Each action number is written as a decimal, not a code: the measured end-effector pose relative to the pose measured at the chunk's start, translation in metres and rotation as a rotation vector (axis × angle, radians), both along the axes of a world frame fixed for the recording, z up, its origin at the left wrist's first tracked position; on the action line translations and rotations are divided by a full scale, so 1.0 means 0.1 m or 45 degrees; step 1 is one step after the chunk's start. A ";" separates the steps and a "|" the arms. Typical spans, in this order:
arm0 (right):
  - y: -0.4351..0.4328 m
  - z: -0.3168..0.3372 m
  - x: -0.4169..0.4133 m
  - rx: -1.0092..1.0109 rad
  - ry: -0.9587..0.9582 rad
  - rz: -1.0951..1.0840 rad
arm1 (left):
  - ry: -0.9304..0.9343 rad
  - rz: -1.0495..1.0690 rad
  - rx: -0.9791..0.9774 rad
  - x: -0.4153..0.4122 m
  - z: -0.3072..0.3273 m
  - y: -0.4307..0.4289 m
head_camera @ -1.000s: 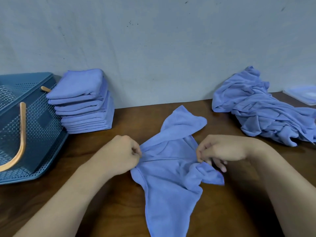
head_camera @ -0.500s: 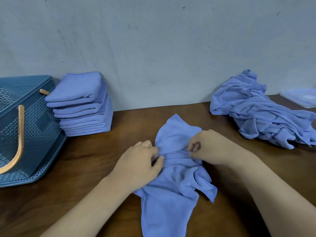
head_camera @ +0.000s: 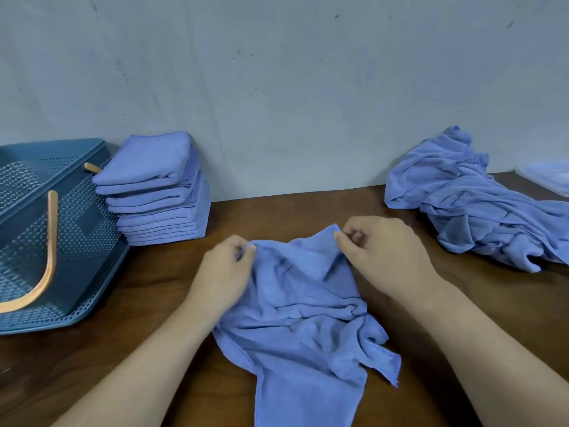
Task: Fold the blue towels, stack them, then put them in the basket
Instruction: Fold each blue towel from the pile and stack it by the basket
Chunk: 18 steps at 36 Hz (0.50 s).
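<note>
A crumpled blue towel (head_camera: 301, 328) lies on the brown table in front of me, its near end hanging toward the front edge. My left hand (head_camera: 224, 272) pinches its far left edge. My right hand (head_camera: 381, 257) pinches its far right corner between thumb and fingers. A stack of several folded blue towels (head_camera: 157, 192) stands at the back left against the wall. Beside it, a teal perforated basket (head_camera: 74, 241) with an orange handle sits at the far left. A heap of unfolded blue towels (head_camera: 474, 204) lies at the back right.
A grey wall (head_camera: 277, 87) closes off the back of the brown table (head_camera: 138, 349). A pale translucent lid or tray (head_camera: 548, 177) shows at the far right edge behind the heap.
Both hands moved along the towel's far edge and spread apart again. They now pinch its far corners, and the bunched middle has opened out wider.
</note>
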State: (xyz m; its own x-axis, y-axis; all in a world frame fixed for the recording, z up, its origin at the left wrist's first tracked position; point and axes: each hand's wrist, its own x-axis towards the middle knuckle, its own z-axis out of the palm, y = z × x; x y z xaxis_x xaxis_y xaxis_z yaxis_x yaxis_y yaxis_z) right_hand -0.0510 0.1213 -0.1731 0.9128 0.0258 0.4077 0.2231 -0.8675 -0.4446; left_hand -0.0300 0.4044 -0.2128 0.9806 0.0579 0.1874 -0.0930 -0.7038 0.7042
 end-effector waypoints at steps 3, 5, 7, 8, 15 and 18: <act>0.08 -0.06 -0.02 -0.036 -0.076 0.041 | 0.011 0.069 0.440 0.06 -0.07 0.22; 0.10 -0.16 0.01 -0.064 -0.028 0.089 | -0.018 0.075 0.508 0.07 -0.10 0.24; 0.10 -0.27 0.06 -0.089 0.012 0.131 | -0.192 -0.003 0.516 0.08 -0.12 0.23; 0.10 -0.33 0.08 -0.094 0.033 0.157 | -0.245 -0.103 0.494 0.08 -0.11 0.22; 0.01 -0.50 0.16 -0.343 0.342 0.284 | -0.164 -0.525 0.436 0.10 -0.16 0.19; -0.03 -0.48 0.17 -0.485 0.483 0.312 | -0.140 -0.470 0.365 0.13 -0.18 0.22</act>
State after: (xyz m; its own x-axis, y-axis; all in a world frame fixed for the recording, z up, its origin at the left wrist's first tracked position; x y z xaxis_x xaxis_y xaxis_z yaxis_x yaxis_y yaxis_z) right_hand -0.0337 0.1188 -0.2213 0.9420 0.3347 -0.0256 0.3232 -0.9250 -0.1996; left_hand -0.0167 0.4261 -0.2308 0.8993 -0.3596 0.2489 -0.4365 -0.7742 0.4584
